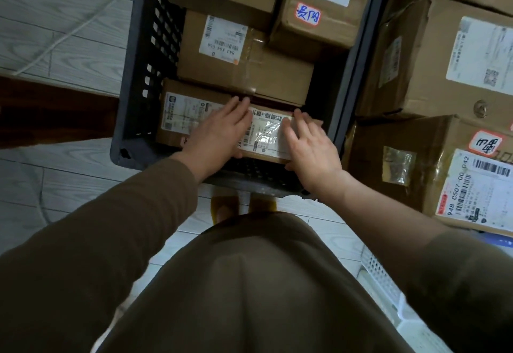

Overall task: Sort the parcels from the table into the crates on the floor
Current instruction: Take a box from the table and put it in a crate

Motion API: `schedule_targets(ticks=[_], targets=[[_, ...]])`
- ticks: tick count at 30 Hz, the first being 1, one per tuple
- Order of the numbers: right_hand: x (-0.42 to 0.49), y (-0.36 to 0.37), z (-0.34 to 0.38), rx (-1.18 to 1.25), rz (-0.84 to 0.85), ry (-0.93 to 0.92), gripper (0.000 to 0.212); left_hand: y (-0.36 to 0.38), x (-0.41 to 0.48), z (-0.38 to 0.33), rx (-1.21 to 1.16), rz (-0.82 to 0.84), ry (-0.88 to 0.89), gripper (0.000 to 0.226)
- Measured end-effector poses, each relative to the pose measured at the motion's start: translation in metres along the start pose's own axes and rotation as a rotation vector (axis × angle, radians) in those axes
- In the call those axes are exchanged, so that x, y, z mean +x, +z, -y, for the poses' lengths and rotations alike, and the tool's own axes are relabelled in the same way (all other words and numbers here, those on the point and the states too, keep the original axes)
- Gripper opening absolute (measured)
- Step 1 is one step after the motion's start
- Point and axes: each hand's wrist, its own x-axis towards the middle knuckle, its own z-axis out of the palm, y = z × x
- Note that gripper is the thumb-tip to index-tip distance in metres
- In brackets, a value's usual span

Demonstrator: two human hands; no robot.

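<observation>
Dark grey slotted plastic crate (133, 75) holds several brown cardboard parcels (244, 69); left hand (219, 133) and right hand (311, 147) lie flat-fingered on the small labelled box (266, 133) at its near wall

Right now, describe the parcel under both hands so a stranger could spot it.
In the dark grey crate on the floor, look at the near end. The small parcel lies under the left hand and right hand; only its label shines under clear tape.
</observation>
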Motion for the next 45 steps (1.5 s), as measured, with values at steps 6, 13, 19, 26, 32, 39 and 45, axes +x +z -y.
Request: schedule_targets(ticks=[6,13,19,26,32,39,45], targets=[[0.009,0.004,0.003,0.038,0.038,0.036,0.091,0.007,0.010,0.003,-0.002,0.038,-0.024,0.082],[0.026,0.026,0.006,0.061,0.019,0.057,0.082,0.029,0.025,0.010,0.026,0.029,-0.027,0.081],[0.028,0.033,0.010,0.067,-0.017,0.057,0.077,0.039,0.029,0.014,0.080,0.035,-0.025,0.082],[0.031,0.034,0.010,0.069,-0.015,0.054,0.077,0.041,0.033,0.017,0.097,0.038,-0.015,0.081],[0.032,0.037,0.009,0.087,0.020,0.062,0.087,0.047,0.032,0.021,0.074,0.018,-0.005,0.084],[0.030,0.026,0.011,0.153,0.036,0.109,0.087,0.034,0.029,0.012,0.111,0.026,-0.029,0.078],[-0.008,-0.015,0.009,0.456,0.086,0.201,0.079,0.003,-0.002,-0.010,-0.188,-0.068,-0.161,0.070]])
